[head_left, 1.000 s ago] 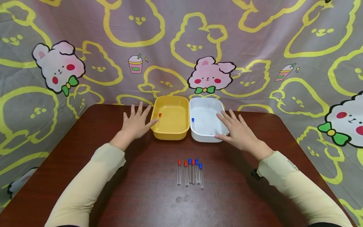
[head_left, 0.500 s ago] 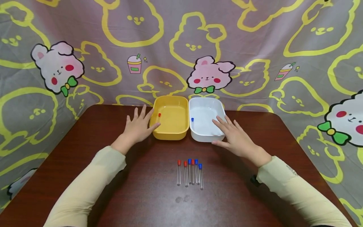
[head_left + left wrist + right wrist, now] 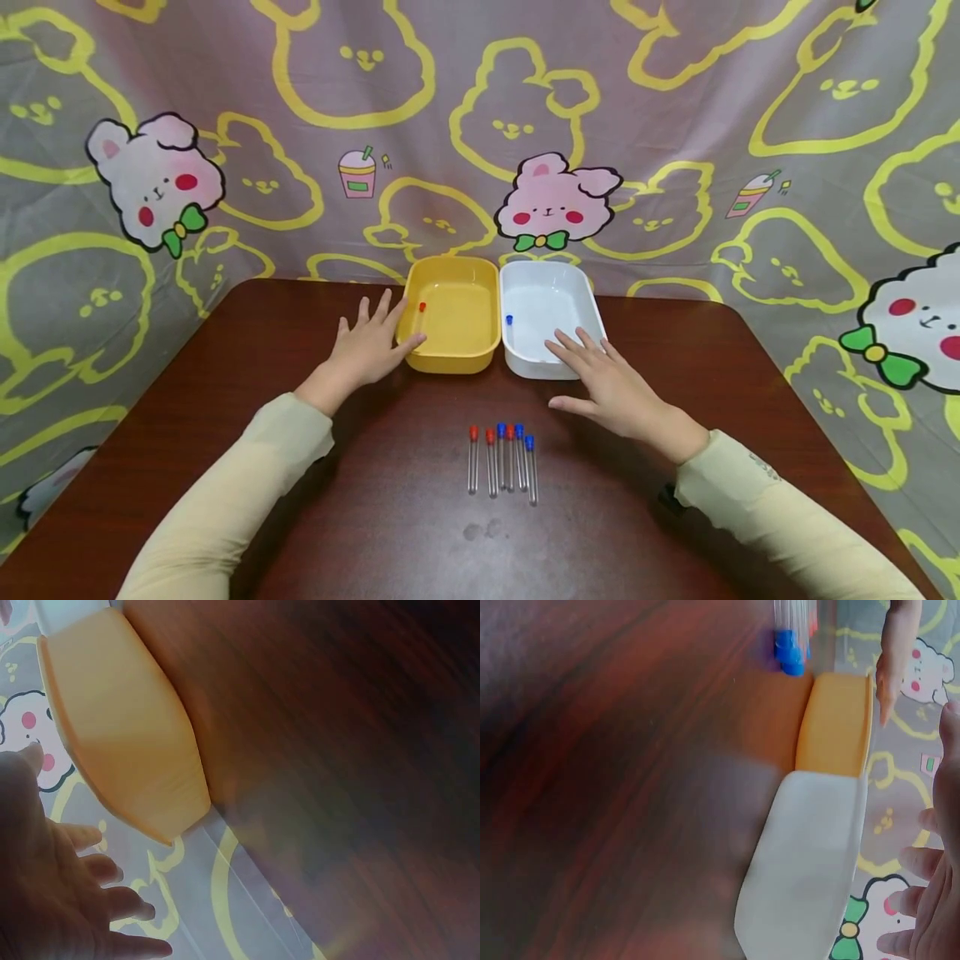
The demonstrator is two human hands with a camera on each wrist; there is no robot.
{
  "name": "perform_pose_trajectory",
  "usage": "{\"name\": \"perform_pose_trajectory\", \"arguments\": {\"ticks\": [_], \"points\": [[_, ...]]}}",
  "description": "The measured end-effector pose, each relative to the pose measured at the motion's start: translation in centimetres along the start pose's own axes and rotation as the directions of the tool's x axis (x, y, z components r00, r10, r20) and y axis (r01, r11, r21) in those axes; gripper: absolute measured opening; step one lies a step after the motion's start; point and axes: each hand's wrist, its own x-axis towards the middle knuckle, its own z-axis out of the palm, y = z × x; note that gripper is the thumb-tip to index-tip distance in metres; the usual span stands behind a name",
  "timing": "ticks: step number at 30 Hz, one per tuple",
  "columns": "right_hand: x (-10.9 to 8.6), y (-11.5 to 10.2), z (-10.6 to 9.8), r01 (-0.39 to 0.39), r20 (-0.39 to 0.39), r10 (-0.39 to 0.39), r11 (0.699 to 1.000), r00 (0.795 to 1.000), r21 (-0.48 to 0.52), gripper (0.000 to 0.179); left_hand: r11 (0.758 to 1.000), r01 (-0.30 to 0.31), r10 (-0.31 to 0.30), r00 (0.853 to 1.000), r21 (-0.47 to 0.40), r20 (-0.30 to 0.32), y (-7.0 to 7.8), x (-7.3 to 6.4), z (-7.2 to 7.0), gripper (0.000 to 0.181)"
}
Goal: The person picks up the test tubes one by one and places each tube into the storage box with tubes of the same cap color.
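My left hand [image 3: 365, 346] hovers with spread fingers at the left edge of the yellow tray [image 3: 457, 362], its thumb over the near-left rim; contact cannot be told. Over the near-right corner of the white tray [image 3: 536, 367] is my right hand [image 3: 615, 387], fingers spread, holding nothing. A tube with a red cap [image 3: 422, 307] lies in the yellow tray; one with a blue cap [image 3: 509, 319] lies in the white tray. Several clear test tubes with red caps [image 3: 491, 437] and blue caps [image 3: 530, 443] lie side by side in front of the trays.
The two trays stand side by side at the back of the dark brown table [image 3: 375, 517]. Behind them hangs a patterned cloth [image 3: 442, 108], which also covers both sides. Small marks [image 3: 482, 530] show on the table in front of the tubes.
My right hand has moved left and nearer to me, from the white tray's right side to its near corner. My left hand has shifted slightly right and nearer. Tubes and trays stay put.
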Motion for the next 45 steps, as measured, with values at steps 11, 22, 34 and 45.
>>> {"name": "perform_pose_trajectory", "arguments": {"ticks": [11,22,34,45], "points": [[-0.7,-0.9,0.9,0.045,0.012,-0.046,0.999,0.999,0.021,0.082,1.000,0.003,-0.002,1.000,-0.006,0.031,0.4,-0.1,0.4,0.083],[-1.3,-1.8,1.4,0.117,0.009,-0.117,0.993,0.993,0.032,0.083,1.000,0.004,-0.005,0.998,0.005,0.057,0.5,-0.1,1.1,0.089],[-1.9,-2.5,2.2,0.149,0.069,-0.151,0.988,0.986,0.034,0.085,1.000,0.005,-0.005,0.998,-0.001,0.059,0.5,0.0,1.3,0.097],[-2.4,-2.6,3.0,0.146,0.127,-0.143,0.989,0.982,-0.016,0.096,1.000,0.008,-0.008,0.998,0.007,0.064,0.5,0.0,1.2,0.109]]}}
